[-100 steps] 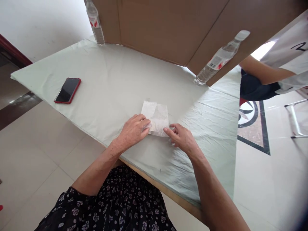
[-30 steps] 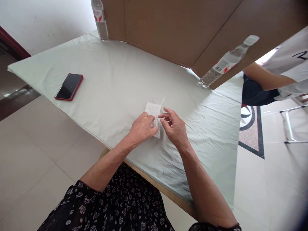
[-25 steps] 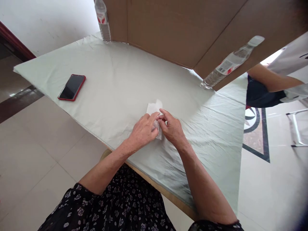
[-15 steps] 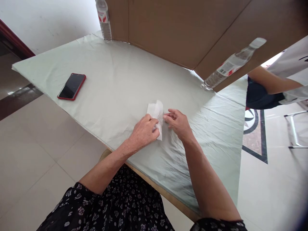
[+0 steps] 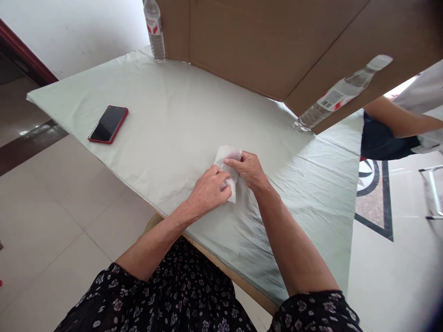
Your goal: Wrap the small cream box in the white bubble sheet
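Observation:
A white tissue [image 5: 227,153], thin and creased, is held between my two hands just over the cloth-covered table [image 5: 180,115]. My left hand [image 5: 210,188] has its fingers curled on the tissue's lower left part. At the tissue's upper right edge, my right hand [image 5: 249,169] pinches it, thumb on top and the other fingers behind. The lower corner of the tissue hangs out below my left fingertips. Whether anything lies inside its folds I cannot tell.
A phone in a red case [image 5: 108,124] lies at the left. One water bottle [image 5: 154,31] stands against the brown cardboard panel [image 5: 238,44] at the back, and another bottle [image 5: 341,94] is by its right end. Beyond it, a person's arm [image 5: 398,117] shows.
My right hand has moved left onto the tissue and taken hold of its upper edge, which is now spread wider. My left hand keeps its grip. The view has shifted slightly.

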Demonstrator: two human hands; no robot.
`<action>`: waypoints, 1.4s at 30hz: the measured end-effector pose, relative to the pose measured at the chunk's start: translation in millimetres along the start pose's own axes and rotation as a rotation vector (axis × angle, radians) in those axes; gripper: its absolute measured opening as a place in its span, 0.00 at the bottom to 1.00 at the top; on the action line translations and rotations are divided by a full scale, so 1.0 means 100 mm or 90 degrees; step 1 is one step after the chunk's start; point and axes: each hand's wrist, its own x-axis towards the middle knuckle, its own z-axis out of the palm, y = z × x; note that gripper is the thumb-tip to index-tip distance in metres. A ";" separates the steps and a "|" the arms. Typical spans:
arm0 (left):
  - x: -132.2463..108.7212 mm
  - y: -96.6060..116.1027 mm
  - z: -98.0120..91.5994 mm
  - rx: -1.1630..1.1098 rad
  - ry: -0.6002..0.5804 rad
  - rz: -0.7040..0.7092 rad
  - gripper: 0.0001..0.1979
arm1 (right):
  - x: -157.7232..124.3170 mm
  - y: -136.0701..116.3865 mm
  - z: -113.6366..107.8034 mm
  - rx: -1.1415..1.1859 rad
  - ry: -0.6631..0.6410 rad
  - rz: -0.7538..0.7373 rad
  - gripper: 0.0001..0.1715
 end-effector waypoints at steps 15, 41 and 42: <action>-0.11 -0.17 0.20 -0.033 0.243 0.044 0.29 | -0.72 0.04 -0.03 -0.144 -0.030 -0.302 0.04; -0.04 -0.35 -0.10 -0.166 0.008 0.071 0.13 | -0.90 0.14 -0.04 -0.144 -0.046 -0.075 0.20; -0.04 -0.36 -0.10 -0.169 0.019 0.064 0.14 | -0.89 0.14 -0.02 -0.160 -0.032 -0.078 0.20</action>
